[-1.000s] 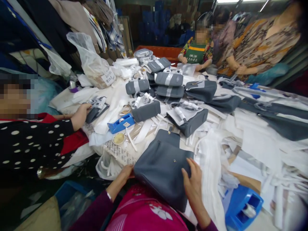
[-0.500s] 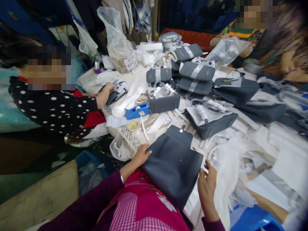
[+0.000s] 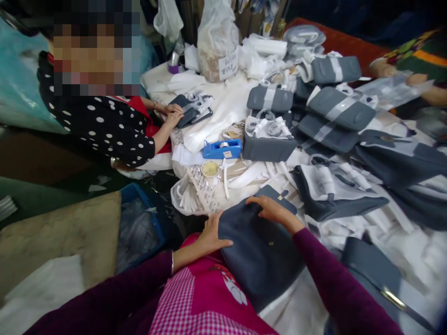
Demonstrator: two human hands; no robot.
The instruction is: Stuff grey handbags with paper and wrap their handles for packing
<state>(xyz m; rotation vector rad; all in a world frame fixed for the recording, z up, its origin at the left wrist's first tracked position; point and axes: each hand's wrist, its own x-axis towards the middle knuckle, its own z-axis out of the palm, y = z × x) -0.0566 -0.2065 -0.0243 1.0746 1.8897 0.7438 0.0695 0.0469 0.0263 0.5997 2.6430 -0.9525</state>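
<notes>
A dark blue-grey handbag [image 3: 258, 274] lies tilted on my lap against the table edge, with a small metal fitting on its front and a clasp tab on its flap [image 3: 275, 194]. My left hand [image 3: 209, 237] grips the bag's left edge, the thumb over the front and the fingers along the side. Across the bag's upper part reaches my right hand [image 3: 270, 211], its thumb and fingers apart and touching the bag near the flap. Part of the upper front is hidden under this hand and forearm.
Wrapped handbags [image 3: 268, 148] are piled across the table with white paper. A blue tape dispenser [image 3: 222, 149] and a small round tub [image 3: 210, 169] stand ahead. To the left, a co-worker's hands [image 3: 171, 113] rest on a dark bag. A blue crate [image 3: 131, 193] stands lower left.
My right hand has moved from beside the bag's right edge up across to its flap. My left hand now has its thumb over the bag's front. The view has turned left.
</notes>
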